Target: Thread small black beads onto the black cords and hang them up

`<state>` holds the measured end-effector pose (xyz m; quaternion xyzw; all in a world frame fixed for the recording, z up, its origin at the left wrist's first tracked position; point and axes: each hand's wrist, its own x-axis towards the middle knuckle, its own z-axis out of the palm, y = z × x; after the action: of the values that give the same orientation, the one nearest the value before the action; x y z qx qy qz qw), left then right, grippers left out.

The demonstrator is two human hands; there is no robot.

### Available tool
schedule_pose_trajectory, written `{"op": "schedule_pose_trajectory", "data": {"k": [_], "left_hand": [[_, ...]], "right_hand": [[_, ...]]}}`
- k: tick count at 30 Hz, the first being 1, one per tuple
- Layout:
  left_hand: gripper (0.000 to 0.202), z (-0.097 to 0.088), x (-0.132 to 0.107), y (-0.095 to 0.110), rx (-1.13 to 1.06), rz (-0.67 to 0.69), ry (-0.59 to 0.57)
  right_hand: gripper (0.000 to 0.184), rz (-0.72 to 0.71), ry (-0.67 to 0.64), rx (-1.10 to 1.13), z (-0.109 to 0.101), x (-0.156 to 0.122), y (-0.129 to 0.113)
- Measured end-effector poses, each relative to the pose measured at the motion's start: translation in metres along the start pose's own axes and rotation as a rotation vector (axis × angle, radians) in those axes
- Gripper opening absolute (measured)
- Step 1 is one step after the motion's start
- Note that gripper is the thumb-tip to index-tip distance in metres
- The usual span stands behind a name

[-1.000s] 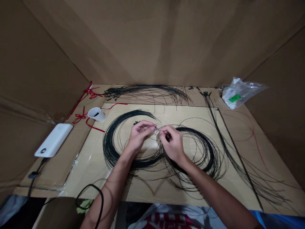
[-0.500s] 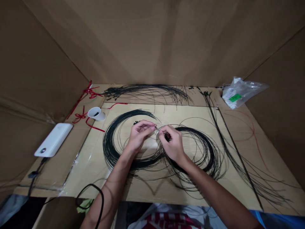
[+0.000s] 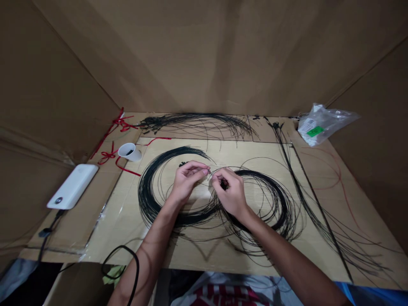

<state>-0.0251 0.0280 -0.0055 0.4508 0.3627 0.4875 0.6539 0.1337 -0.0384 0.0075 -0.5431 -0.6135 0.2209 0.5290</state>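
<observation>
My left hand (image 3: 190, 177) is closed in a pinch, with a tiny dark piece at its fingertips too small to name. Close beside it, my right hand (image 3: 230, 187) pinches a thin black wire, whose end points toward the left fingertips. Under and around both hands lie two loops of black wires: a left coil (image 3: 147, 187), open toward the upper right, and a right coil (image 3: 282, 204). Several small black pieces (image 3: 182, 164) lie just behind my left hand, which partly covers them.
Finished-looking bundles of black wires lie at the back (image 3: 197, 117) and right (image 3: 298, 185). A white cup (image 3: 135, 155) with dark bits, red ribbon (image 3: 106, 156) and a white power bank (image 3: 73, 187) are left. A plastic bag (image 3: 331, 121) sits back right. Cardboard walls (image 3: 204, 55) enclose the table.
Both hands keep nearly the same pose, fingertips close together over the coils. The whole view has shifted very slightly; nothing is visibly taken up or let go.
</observation>
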Motion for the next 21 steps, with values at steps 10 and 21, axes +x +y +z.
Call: {"op": "schedule_pose_trajectory", "data": {"k": [10, 21], "left_hand": [[0.024, -0.0016, -0.0020, 0.0030, 0.093, -0.003, -0.031], [0.039, -0.0038, 0.0003, 0.0023, 0.066, -0.033, -0.080]], "right_hand": [[0.021, -0.015, -0.003, -0.012, -0.0017, 0.0006, -0.0024], [0.020, 0.030, -0.004, 0.028, -0.0011, -0.0005, 0.0014]]}}
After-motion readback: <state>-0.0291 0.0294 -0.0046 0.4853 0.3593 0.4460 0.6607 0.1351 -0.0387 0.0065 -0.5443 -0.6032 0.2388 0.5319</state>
